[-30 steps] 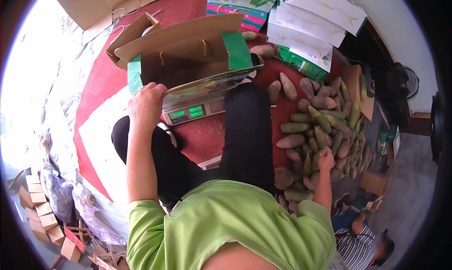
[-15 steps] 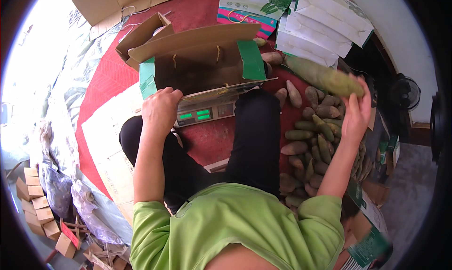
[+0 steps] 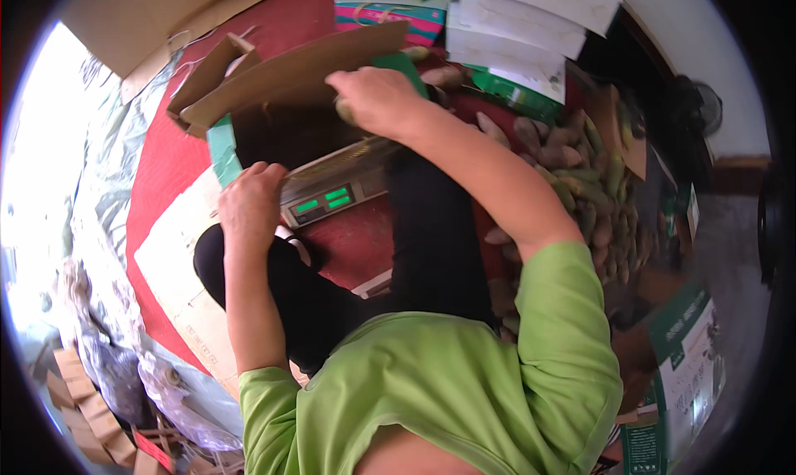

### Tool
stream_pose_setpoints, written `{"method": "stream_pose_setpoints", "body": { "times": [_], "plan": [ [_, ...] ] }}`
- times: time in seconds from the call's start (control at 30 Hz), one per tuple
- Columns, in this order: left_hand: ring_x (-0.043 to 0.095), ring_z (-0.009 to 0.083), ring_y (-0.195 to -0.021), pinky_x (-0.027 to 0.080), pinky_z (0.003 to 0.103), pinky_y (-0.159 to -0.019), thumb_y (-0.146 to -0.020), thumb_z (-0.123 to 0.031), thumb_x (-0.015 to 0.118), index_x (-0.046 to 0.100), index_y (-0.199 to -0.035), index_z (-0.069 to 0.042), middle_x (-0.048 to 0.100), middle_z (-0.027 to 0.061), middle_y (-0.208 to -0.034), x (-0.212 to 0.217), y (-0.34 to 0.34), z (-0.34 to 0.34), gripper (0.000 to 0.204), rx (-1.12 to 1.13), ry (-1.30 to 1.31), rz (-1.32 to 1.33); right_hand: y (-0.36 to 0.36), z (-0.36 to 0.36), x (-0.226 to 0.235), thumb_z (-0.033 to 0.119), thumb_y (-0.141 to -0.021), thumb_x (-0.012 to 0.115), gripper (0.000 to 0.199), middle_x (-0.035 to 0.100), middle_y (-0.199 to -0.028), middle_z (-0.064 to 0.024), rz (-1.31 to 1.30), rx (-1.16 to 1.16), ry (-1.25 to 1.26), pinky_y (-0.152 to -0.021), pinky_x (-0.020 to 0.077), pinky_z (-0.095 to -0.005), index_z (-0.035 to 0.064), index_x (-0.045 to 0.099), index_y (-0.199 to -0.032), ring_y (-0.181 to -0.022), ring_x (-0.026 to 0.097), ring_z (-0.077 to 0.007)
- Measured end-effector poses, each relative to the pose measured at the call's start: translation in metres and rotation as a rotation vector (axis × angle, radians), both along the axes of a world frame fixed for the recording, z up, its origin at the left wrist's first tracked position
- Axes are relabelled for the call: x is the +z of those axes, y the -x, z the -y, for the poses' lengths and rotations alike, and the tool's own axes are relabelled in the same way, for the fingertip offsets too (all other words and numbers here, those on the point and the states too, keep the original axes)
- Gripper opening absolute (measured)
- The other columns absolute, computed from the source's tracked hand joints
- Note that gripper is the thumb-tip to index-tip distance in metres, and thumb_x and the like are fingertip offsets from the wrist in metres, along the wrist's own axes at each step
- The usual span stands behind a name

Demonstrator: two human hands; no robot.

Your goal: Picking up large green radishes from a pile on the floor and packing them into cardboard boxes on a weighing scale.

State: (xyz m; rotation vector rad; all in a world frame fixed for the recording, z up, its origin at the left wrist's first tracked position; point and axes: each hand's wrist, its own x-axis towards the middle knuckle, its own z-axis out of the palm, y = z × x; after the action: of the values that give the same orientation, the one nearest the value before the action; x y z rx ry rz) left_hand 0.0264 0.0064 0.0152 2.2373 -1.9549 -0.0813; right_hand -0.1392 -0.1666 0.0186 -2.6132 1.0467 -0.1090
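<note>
An open cardboard box with green end flaps sits on a digital scale in front of my knees. My left hand is closed on the box's near left edge, fingers curled over the rim. Over the box's opening, toward its right end, my right hand is closed on a green radish. Only a small part of that radish shows beneath the fingers; the hand and the dark inside of the box hide the rest.
To my right lies a heap of green and brownish radishes. White and green cartons stand beyond it. A smaller cardboard box is behind the open box, a flat cardboard sheet at left, and a fan at far right.
My right hand has carried the radish from above the heap at right, leftward to the box opening. My left hand stays on the box edge. The whole view has shifted somewhat.
</note>
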Motion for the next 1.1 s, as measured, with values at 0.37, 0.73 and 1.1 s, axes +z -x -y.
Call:
{"method": "stream_pose_setpoints", "body": {
  "times": [0.37,0.73,1.1],
  "plan": [
    [0.063,0.0305,-0.079,0.049,0.041,-0.067,-0.085,-0.016,0.062,0.067,-0.092,-0.012,0.062,0.0063,-0.082,0.0,0.002,0.001,0.01,0.039,0.058,-0.069,0.143,0.002,-0.018,0.011,-0.087,0.064,0.026,0.07,-0.098,-0.012,0.923,-0.303,-0.217,-0.077,0.0524,-0.0271,0.0033,0.063,-0.112,-0.089,0.067,-0.0153],
    [0.064,0.0297,-0.078,0.049,0.037,-0.066,-0.087,-0.018,0.062,0.068,-0.094,-0.011,0.065,0.0062,-0.087,-0.001,0.001,0.002,0.011,0.021,0.092,-0.073,0.312,-0.162,-0.284,0.017,-0.079,0.065,0.028,0.07,-0.092,-0.0118,0.178,-0.743,-0.344,-0.075,0.0517,-0.0372,0.0047,0.066,-0.104,-0.086,0.066,-0.0242],
    [0.065,0.0265,-0.075,0.048,0.034,-0.065,-0.087,-0.02,0.064,0.068,-0.092,-0.008,0.068,0.0072,-0.086,-0.017,-0.013,0.009,0.014,-0.007,0.124,-0.082,0.355,-0.227,-0.269,0.014,-0.075,0.066,0.027,0.066,-0.104,-0.0114,-0.105,-0.975,-0.387,-0.088,0.0486,-0.0433,0.0122,0.067,-0.102,-0.101,0.06,-0.0328]
  ]
}}
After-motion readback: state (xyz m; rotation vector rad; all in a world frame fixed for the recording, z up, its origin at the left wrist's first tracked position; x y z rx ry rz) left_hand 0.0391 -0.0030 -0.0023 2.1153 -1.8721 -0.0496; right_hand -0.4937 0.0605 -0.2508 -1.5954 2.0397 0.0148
